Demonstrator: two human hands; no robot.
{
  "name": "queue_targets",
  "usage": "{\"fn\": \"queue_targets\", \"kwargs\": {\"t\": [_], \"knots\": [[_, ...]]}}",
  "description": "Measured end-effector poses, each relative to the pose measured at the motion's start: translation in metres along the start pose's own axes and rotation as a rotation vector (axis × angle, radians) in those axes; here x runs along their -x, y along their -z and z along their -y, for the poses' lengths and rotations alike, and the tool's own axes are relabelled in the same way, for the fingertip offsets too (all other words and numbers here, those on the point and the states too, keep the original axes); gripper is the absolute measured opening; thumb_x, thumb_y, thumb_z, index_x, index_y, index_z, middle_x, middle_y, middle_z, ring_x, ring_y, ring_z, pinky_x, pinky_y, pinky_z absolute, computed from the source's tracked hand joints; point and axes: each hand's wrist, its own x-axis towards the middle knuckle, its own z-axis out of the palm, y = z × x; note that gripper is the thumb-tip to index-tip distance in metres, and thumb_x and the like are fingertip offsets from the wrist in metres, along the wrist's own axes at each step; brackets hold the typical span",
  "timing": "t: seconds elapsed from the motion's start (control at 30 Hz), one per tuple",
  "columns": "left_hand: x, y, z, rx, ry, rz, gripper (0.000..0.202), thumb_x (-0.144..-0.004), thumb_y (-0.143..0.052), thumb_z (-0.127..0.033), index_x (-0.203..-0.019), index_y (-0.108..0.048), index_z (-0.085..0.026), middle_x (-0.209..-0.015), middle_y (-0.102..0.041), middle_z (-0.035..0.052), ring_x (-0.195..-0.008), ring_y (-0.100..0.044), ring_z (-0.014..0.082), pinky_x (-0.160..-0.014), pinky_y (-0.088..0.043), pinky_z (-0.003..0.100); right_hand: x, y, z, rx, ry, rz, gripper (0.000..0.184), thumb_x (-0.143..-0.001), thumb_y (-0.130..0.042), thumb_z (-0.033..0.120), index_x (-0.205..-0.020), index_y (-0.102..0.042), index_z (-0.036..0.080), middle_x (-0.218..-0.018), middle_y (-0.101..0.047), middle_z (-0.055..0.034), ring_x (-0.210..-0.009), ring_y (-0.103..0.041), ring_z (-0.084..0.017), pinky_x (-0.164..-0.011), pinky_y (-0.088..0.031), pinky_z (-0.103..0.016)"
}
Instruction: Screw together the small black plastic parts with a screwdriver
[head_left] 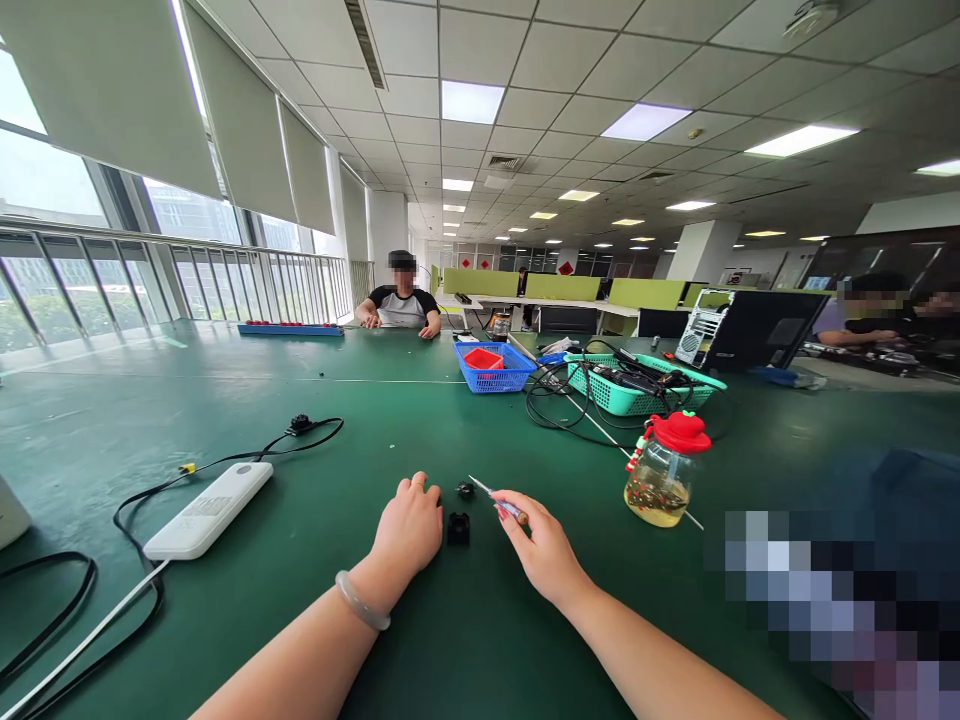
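Note:
My left hand (pixel 409 528) rests on the green table (pixel 225 400) with its fingers curled under; nothing shows in it. It wears a pale bangle at the wrist. Just to its right lie two small black parts, one square (pixel 458 528) and one rounder (pixel 466 490). My right hand (pixel 541 545) pinches a thin screwdriver (pixel 496 497), its metal tip pointing left toward the rounder black part.
A white power bank (pixel 208 510) with black cables lies at left. A glass jar with a red lid (pixel 666 470) stands at right. Farther back sit a blue basket (pixel 495 370), a teal basket of cables (pixel 637 385) and a computer case (pixel 750 325). People sit at the far side and right.

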Motion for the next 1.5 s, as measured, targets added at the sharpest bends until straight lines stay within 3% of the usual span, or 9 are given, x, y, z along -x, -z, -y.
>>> {"fn": "queue_targets", "kwargs": {"t": [0.23,0.33,0.43,0.57,0.67,0.83,1.17,1.37,1.5], "knots": [[-0.001,0.002,-0.001,0.044,0.038,-0.019,0.039,-0.094,-0.03,-0.03,-0.103,-0.066,-0.02,-0.097,-0.069,0.0121,-0.097,-0.059,0.0275,-0.088,-0.046,0.043,-0.001,-0.001,0.0,0.013,0.001,0.035,0.031,-0.093,-0.046,0.041,-0.111,-0.067,0.026,-0.109,-0.069,-0.0061,-0.099,-0.064,-0.023,-0.09,-0.051,-0.039],[-0.001,-0.001,-0.002,0.195,-0.017,-0.049,0.043,-0.095,-0.031,-0.041,-0.125,-0.056,-0.022,-0.121,-0.065,0.0104,-0.116,-0.054,0.0276,-0.1,-0.042,0.045,0.0,-0.001,0.0,0.008,-0.005,0.047,0.032,-0.094,-0.046,0.041,-0.112,-0.066,0.026,-0.109,-0.069,-0.006,-0.1,-0.064,-0.023,-0.092,-0.05,-0.04],[0.0,-0.007,-0.003,0.351,-0.127,0.002,0.057,-0.092,-0.036,-0.052,-0.141,-0.04,-0.022,-0.143,-0.05,0.0096,-0.134,-0.04,0.0258,-0.113,-0.031,0.045,0.0,-0.002,0.0,-0.004,0.006,0.045,0.031,-0.093,-0.046,0.04,-0.111,-0.067,0.025,-0.11,-0.069,-0.006,-0.103,-0.063,-0.023,-0.093,-0.049,-0.04],[0.0,-0.014,-0.006,0.368,-0.188,0.092,0.078,-0.084,-0.047,-0.063,-0.148,-0.025,-0.024,-0.153,-0.036,0.0113,-0.144,-0.026,0.0303,-0.117,-0.021,0.052,-0.001,-0.001,-0.001,-0.034,-0.009,-0.045,0.031,-0.093,-0.047,0.041,-0.107,-0.068,0.024,-0.106,-0.071,-0.0068,-0.096,-0.066,-0.023,-0.086,-0.053,-0.037],[0.0,-0.014,-0.007,0.359,-0.199,0.137,0.081,-0.083,-0.049,-0.063,-0.149,-0.022,-0.025,-0.152,-0.038,0.0118,-0.143,-0.027,0.0319,-0.117,-0.021,0.053,-0.002,0.002,-0.002,-0.065,-0.036,-0.198,0.034,-0.093,-0.045,0.044,-0.103,-0.067,0.021,-0.1,-0.072,-0.0085,-0.09,-0.068,-0.022,-0.082,-0.054,-0.035],[-0.001,-0.009,-0.01,0.354,-0.232,0.121,0.067,-0.086,-0.048,-0.055,-0.145,-0.031,-0.028,-0.141,-0.051,0.0101,-0.133,-0.041,0.0291,-0.112,-0.029,0.051,-0.005,0.006,-0.004,-0.065,-0.047,-0.291,0.035,-0.093,-0.044,0.046,-0.1,-0.067,0.02,-0.094,-0.072,-0.0084,-0.084,-0.068,-0.022,-0.077,-0.053,-0.033],[-0.001,-0.003,-0.024,0.301,-0.211,0.084,0.048,-0.088,-0.05,-0.042,-0.134,-0.046,-0.029,-0.135,-0.057,0.0063,-0.125,-0.047,0.0284,-0.107,-0.032,0.055,-0.005,-0.007,-0.002,0.189,0.117,-0.245,0.029,-0.095,-0.041,0.033,-0.099,-0.066,0.02,-0.097,-0.072,-0.0073,-0.089,-0.066,-0.022,-0.082,-0.047,-0.035],[0.001,-0.003,-0.023,0.354,-0.271,0.017,0.025,-0.085,-0.053,-0.024,-0.108,-0.06,-0.024,-0.109,-0.068,0.004,-0.107,-0.056,0.0235,-0.097,-0.043,0.041,-0.002,-0.01,0.004,0.334,0.195,-0.188,0.026,-0.095,-0.041,0.027,-0.1,-0.065,0.018,-0.091,-0.071,-0.0062,-0.084,-0.064,-0.021,-0.08,-0.041,-0.034],[0.004,-0.004,-0.018,0.424,-0.302,0.028,0.025,-0.084,-0.055,-0.02,-0.107,-0.063,-0.024,-0.107,-0.07,0.0028,-0.103,-0.057,0.0214,-0.095,-0.045,0.036,-0.002,-0.009,0.001,0.358,0.214,-0.243,0.025,-0.094,-0.042,0.026,-0.098,-0.065,0.018,-0.086,-0.07,-0.0057,-0.079,-0.063,-0.019,-0.077,-0.038,-0.032]]}}
